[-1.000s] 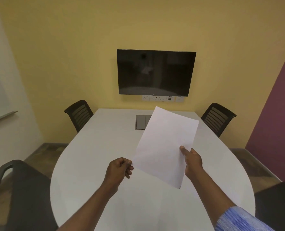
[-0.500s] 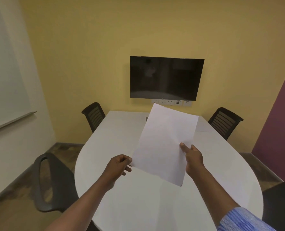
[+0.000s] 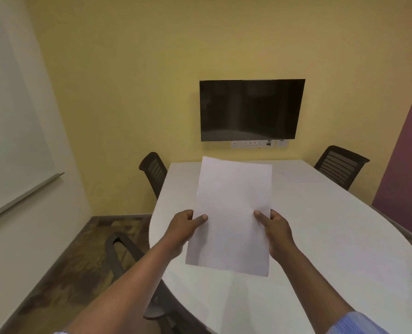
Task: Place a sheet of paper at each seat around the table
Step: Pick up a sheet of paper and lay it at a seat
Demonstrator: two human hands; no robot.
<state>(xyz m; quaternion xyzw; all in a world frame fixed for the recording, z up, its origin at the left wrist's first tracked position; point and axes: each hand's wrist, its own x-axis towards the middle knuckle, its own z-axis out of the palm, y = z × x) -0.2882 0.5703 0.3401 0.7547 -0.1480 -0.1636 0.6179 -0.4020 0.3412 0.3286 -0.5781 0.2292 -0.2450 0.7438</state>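
I hold white paper point(image 3: 232, 213) upright above the near left part of the white oval table point(image 3: 332, 232). It may be one sheet or a thin stack; I cannot tell. My left hand point(image 3: 184, 227) grips its left edge, thumb on the front. My right hand point(image 3: 273, 225) grips the right edge the same way. No sheet lies on the visible table top. A black chair point(image 3: 153, 169) stands at the far left of the table, another black chair point(image 3: 339, 166) at the far right, and a dark chair point(image 3: 120, 251) sits close by on the near left, partly behind my left arm.
A dark wall screen point(image 3: 252, 109) hangs on the yellow wall beyond the table, with a socket strip point(image 3: 258, 143) under it. A whiteboard point(image 3: 9, 131) covers the left wall. Brown floor point(image 3: 79, 261) runs between the left wall and the table.
The view has swung left, bringing the left wall and near-left chair further in. The sheet has turned from tilted to square, and my left hand has taken a firmer hold on its edge.
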